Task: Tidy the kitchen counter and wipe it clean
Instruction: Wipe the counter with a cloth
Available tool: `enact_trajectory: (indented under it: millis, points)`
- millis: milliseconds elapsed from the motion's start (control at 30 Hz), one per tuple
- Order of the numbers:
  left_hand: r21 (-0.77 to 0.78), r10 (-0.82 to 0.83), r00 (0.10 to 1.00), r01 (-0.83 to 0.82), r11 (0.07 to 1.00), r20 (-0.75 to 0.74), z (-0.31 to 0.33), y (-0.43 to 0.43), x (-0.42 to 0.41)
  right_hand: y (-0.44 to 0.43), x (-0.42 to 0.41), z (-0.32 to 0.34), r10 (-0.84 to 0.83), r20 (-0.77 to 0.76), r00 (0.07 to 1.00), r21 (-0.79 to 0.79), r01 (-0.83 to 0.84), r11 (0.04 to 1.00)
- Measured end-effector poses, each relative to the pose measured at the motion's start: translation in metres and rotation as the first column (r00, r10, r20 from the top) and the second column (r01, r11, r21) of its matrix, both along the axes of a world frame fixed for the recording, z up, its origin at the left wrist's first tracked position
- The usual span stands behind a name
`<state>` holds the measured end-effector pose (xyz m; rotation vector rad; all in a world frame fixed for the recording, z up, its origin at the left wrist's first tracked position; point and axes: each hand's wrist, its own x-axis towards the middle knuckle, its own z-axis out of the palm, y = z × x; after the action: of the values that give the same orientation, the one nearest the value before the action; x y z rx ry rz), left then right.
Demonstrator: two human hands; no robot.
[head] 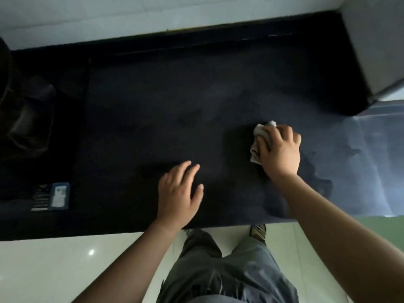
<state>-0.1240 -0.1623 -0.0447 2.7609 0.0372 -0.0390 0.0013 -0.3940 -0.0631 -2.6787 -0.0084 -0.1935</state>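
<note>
1. We take this for a home kitchen: a long dark stone counter [153, 101] fills the middle of the frame.
2. Pale wall tiles [87, 16] run behind it along the top.
3. Glossy light floor tiles [54, 265] lie below it at lower left.
4. At left, a dim recess [26, 119] could be a sink; we cannot tell.

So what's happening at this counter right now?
A person is wiping a dark counter. The right hand presses a crumpled pale cloth onto it, beside a damp-looking sheen to the right. The left hand rests open and flat near the front edge. A small blue-framed item lies at the far left.
</note>
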Motion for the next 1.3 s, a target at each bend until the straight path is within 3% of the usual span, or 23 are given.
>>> enact_trajectory:
  millis: [167,267,400,567,733,867,1033,1133,1300]
  points:
    - [-0.022,-0.111,0.988,0.109,0.994,-0.108,-0.006,-0.097,0.001,-0.061,-0.068,-0.001,0.177,0.025,0.984,-0.036,-0.176,0.984]
    - [0.044,-0.115,0.985,0.121,0.992,-0.125,-0.009,-0.133,0.007,-0.103,-0.082,-0.003,0.28,0.07,0.957,-0.042,-0.278,0.96]
    - [0.147,-0.055,0.99,0.074,0.986,-0.13,-0.013,-0.155,0.008,-0.142,-0.031,0.001,0.141,0.017,0.99,-0.02,-0.141,0.99]
    - [0.22,-0.062,0.991,0.088,0.972,-0.122,-0.019,-0.155,0.006,-0.124,0.01,0.006,-0.11,-0.095,0.989,0.004,0.111,0.994]
    - [0.218,-0.058,0.991,0.084,0.972,-0.122,-0.018,-0.158,0.005,-0.121,-0.037,0.002,0.244,0.018,0.97,0.017,-0.244,0.97]
    - [0.199,-0.05,0.993,0.07,0.978,-0.107,-0.019,-0.159,0.004,-0.152,-0.056,-0.005,0.146,0.039,0.989,0.009,-0.146,0.989]
    - [0.198,-0.059,0.991,0.083,0.977,-0.12,-0.019,-0.157,0.005,-0.125,-0.012,0.003,-0.062,-0.044,0.997,0.029,0.063,0.998]
    - [0.196,-0.064,0.99,0.088,0.977,-0.129,-0.018,-0.156,0.005,-0.112,-0.006,0.003,-0.033,-0.062,0.998,0.004,0.034,0.999]
    - [0.176,-0.112,0.986,0.133,0.975,-0.128,-0.019,-0.149,0.006,-0.121,-0.07,0.001,0.115,-0.06,0.991,-0.003,-0.116,0.993]
